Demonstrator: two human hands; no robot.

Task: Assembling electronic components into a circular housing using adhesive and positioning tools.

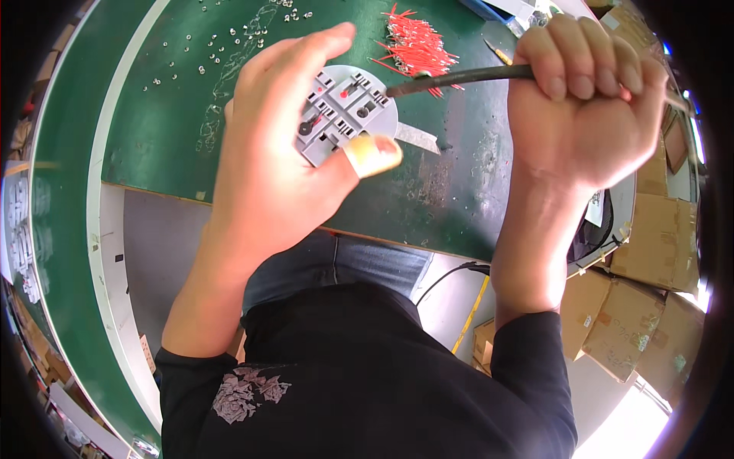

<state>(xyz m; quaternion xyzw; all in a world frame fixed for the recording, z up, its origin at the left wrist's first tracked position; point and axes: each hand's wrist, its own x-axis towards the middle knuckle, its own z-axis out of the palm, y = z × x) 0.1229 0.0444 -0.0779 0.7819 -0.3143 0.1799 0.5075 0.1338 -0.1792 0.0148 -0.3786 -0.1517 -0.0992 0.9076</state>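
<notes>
Nearby, red wires, scattered screws.

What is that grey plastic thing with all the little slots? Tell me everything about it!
The grey plastic part with a rounded edge is a flat moulded piece, straight on one side and curved on the other. Its face has rows of small rectangular slots, a few round holes and a red bit tucked in one slot. The left hand holds it up above the green work table, face toward the camera, thumb with a yellowish cover on its lower edge. The dark tip of the black rod-like tool in the right hand touches its upper right.
</notes>
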